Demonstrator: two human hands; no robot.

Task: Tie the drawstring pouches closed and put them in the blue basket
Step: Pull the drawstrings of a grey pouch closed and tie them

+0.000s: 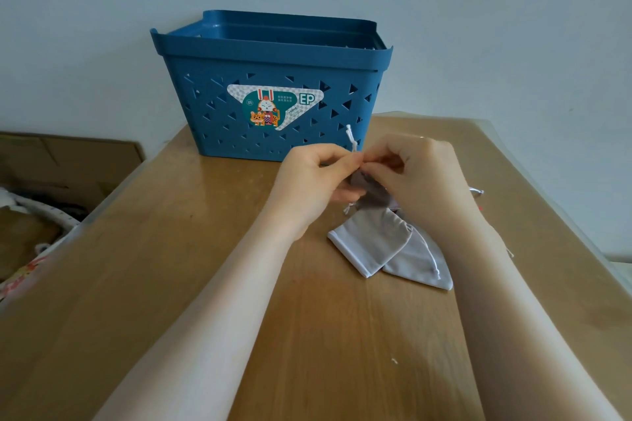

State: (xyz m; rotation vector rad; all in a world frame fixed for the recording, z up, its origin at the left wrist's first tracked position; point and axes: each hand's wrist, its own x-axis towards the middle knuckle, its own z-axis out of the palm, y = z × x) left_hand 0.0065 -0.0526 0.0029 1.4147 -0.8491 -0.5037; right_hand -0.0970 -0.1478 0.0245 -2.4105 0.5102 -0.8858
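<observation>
A white drawstring (pixel 352 138) is pinched between the fingertips of the left hand (pixel 316 178) and right hand (pixel 419 174), a grey pouch (pixel 367 190) held up just in front of the blue basket (pixel 270 85). Should the thin cord slip, the knot could be left loose. Two more pouches (pixel 390 246) are seen lying further from the basket, on the table (pixel 171 249).

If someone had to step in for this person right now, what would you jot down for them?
Left hand and right hand: both pinch the cord of a grey pouch, held above the table in front of the basket.
Two more pouches lie flat beneath the hands.
Done: cannot tell; the basket's inside is hidden.
Left: finish this tie, drop the pouch in, then tie and drop in the other two.
</observation>
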